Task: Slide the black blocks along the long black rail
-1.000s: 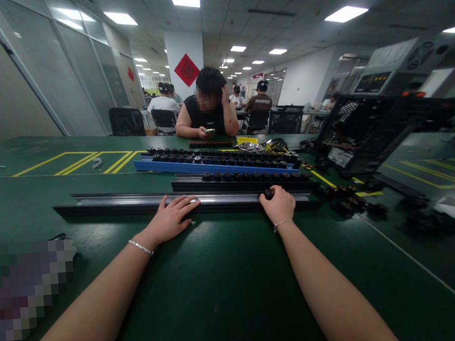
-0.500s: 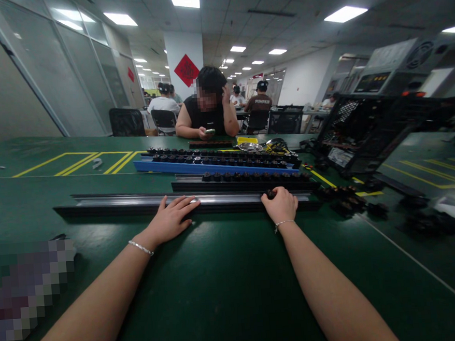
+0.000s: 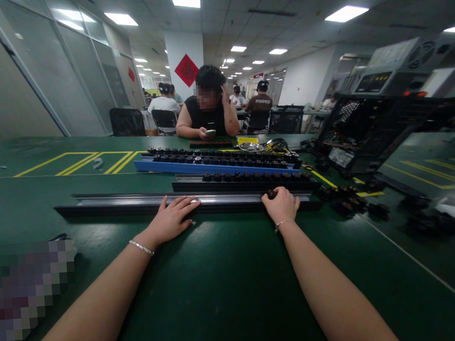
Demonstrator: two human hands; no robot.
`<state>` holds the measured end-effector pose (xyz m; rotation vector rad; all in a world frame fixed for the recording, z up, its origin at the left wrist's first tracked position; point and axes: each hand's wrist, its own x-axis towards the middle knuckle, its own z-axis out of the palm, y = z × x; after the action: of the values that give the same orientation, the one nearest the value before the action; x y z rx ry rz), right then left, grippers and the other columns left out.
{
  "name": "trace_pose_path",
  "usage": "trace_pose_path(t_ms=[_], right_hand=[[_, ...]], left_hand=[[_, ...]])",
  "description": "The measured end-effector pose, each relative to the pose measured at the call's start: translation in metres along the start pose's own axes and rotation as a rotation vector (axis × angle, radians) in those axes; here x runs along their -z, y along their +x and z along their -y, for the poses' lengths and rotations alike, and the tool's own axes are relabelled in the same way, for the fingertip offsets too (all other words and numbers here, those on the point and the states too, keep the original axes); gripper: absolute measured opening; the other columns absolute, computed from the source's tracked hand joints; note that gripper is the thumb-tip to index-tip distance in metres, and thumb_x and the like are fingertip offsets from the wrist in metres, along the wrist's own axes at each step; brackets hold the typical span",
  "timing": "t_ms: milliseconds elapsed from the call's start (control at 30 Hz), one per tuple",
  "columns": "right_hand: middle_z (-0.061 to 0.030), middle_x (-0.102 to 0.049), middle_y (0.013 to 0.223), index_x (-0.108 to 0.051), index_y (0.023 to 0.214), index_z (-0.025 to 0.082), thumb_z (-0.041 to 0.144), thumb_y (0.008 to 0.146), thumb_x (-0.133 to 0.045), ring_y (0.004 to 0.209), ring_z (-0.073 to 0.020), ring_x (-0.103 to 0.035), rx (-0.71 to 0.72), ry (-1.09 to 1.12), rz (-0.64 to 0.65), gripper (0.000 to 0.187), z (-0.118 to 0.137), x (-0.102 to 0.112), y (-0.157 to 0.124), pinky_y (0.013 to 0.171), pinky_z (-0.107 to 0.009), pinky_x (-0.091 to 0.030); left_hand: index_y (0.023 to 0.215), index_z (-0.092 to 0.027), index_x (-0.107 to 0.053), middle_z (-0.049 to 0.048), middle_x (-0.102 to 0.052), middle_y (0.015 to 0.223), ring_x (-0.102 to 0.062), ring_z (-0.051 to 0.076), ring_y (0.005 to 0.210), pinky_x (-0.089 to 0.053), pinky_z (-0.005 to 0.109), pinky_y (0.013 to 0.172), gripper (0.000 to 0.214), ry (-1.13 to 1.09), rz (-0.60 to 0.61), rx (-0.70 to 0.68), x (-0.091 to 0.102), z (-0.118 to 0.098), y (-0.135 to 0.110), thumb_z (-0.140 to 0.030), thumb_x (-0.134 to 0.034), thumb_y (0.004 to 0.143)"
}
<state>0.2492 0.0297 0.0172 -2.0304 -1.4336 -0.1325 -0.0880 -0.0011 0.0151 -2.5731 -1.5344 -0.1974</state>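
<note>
A long black channel rail (image 3: 109, 207) with a shiny inner strip lies across the green table in front of me. My left hand (image 3: 171, 217) rests on it near the middle, fingers stretched out and flat, holding nothing. Toward the rail's right end, my right hand (image 3: 282, 204) is closed around a small black part (image 3: 270, 194), set against the channel. My fingers hide most of that part. Just behind lies a shorter black rail (image 3: 189, 185) bearing a row of small black round parts (image 3: 247, 176).
A blue rail (image 3: 211, 166) with rows of black parts lies farther back. Loose black parts (image 3: 346, 203) are heaped at the right, below a black computer case (image 3: 353, 130). A person (image 3: 207, 109) with a phone sits across the table. A pixelated object (image 3: 29, 293) is at left.
</note>
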Motion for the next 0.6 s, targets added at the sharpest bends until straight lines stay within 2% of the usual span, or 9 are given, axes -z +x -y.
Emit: trace_pose_path(t_ms=[433,600], right_hand=[[-0.0112,-0.061,0.099,-0.055,0.093,0.017,0.038,0.073,-0.050,0.099,-0.0275,-0.052,-0.065,-0.013,-0.027,0.029,-0.009,0.003,0.005,0.101,-0.050,-0.019],[-0.0119,-0.062,0.100,-0.057,0.096,0.016,0.042,0.074,-0.049,0.099,-0.0275,-0.053,-0.060,-0.029,0.026,0.035,-0.012,0.002,0.007,0.102,-0.049,-0.018]], left_hand=[[0.142,-0.042,-0.020,-0.0036,-0.031,0.149,-0.030,0.027,0.135,-0.008,0.065,0.107,0.061,-0.003,0.000,-0.004,-0.002,0.001,0.000,-0.037,-0.044,0.087],[0.142,-0.041,-0.020,-0.0032,-0.031,0.149,-0.029,0.026,0.135,-0.008,0.066,0.106,0.060,-0.016,0.009,0.004,0.000,0.000,0.000,-0.037,-0.044,0.087]])
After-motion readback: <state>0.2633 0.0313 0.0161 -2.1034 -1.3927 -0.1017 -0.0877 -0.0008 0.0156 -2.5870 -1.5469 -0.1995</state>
